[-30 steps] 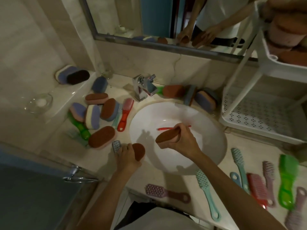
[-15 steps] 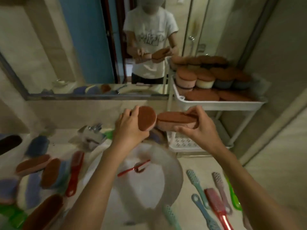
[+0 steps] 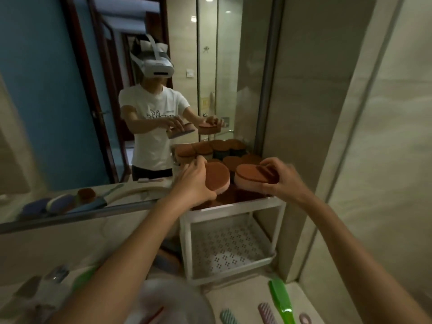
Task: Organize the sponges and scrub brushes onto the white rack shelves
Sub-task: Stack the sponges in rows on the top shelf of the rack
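Note:
My left hand grips a brown-topped pink sponge, tilted on edge, over the left side of the white rack's top shelf. My right hand grips a second brown-and-pink sponge, held flat over the shelf's right side. The top shelf holds several brown-topped sponges packed together. The perforated lower shelf has nothing on it. Scrub brushes lie on the counter below: a green one, a pink-purple one and a teal one.
A mirror fills the left wall and reflects a person in a headset. The white sink basin sits below my arms, blurred. More sponges lie left of the rack. A tiled wall closes off the right.
Both hands have lifted their sponges from the sink area up to the rack's top shelf. The view has swung up and right, away from the counter.

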`<state>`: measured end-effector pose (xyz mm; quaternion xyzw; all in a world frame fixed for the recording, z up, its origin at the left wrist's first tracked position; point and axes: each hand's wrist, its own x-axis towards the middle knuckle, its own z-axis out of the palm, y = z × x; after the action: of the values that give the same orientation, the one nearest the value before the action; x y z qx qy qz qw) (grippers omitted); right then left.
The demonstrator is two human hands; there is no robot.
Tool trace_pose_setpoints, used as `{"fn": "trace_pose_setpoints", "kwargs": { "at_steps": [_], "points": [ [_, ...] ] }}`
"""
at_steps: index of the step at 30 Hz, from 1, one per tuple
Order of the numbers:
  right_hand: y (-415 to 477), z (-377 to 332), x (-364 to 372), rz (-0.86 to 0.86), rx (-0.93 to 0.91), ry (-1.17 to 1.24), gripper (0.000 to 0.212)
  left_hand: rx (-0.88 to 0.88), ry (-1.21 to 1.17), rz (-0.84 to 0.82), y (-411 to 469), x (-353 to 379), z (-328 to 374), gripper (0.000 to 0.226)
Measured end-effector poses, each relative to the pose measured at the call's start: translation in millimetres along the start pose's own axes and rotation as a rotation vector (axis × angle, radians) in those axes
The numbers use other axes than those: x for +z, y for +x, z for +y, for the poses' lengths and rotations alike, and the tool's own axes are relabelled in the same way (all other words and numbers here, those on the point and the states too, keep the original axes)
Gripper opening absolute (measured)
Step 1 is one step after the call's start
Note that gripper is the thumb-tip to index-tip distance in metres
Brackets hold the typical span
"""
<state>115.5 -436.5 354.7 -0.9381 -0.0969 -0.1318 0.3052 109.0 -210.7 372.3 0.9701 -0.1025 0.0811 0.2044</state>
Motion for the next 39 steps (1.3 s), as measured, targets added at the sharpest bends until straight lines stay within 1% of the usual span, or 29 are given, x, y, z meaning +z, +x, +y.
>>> {"fn": "trace_pose_setpoints", "kwargs": {
  "at_steps": [3,5,12,17,20,24,28,39],
  "points": [
    [13,12,-1,-0.044,0.045,-0.133,0.063,0.065,0.087,-0.072,17,7,8,0.072],
    [18,18,3,-0.093,0.046,-0.16,0.064,0.078,0.12,-0.113,25,12,9,0.073],
    [24,25,16,-0.138,0.015,-0.074,0.067,0.105,0.123,-0.134,31,28,7,0.079],
    [23,26,20,-0.129,0.037,-0.041,0.076,0.101,0.119,-0.126,33,32,3,0.08],
    [24,27,22,-0.11,0.04,-0.031,0.075,0.084,0.114,-0.11,34,31,0,0.08],
    [25,27,25,-0.147,0.04,-0.046,0.072,0.102,0.127,-0.118,36,33,1,0.08],
    [29,35,27,-0.143,0.05,-0.044,0.062,0.098,0.135,-0.132,36,37,1,0.081],
    [25,34,28,-0.141,-0.023,-0.144,0.057,0.108,0.1,-0.167,37,40,4,0.078]
  ]
}}
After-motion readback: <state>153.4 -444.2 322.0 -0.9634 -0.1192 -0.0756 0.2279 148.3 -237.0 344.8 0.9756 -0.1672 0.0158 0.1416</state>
